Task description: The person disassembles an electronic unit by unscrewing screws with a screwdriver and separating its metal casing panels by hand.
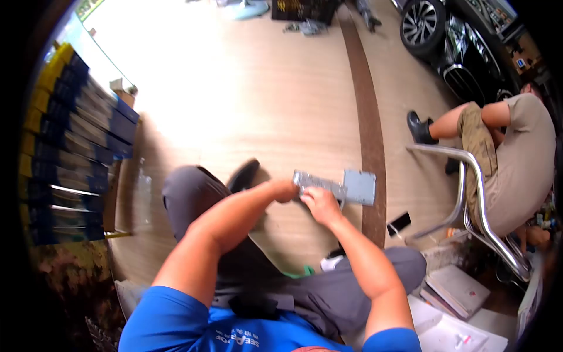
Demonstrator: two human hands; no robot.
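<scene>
A silvery metal part (319, 182), long and flat, is held out in front of my knees. My left hand (284, 190) is closed at its left end. Along its near edge is my right hand (317, 201), with the fingers pressed together against it. Whether either hand also holds something small is too blurred to tell. Just right of the part, a flat grey-blue plate (359, 186) with small marks along its edges lies over the brown floor stripe.
A person (524, 158) sits on a metal-framed chair (478, 176) at the right, near a black car (463, 53). A phone (399, 223) lies on the floor. Blue and yellow bins (70, 135) stand left. Papers (457, 290) and a white tray (446, 331) are lower right.
</scene>
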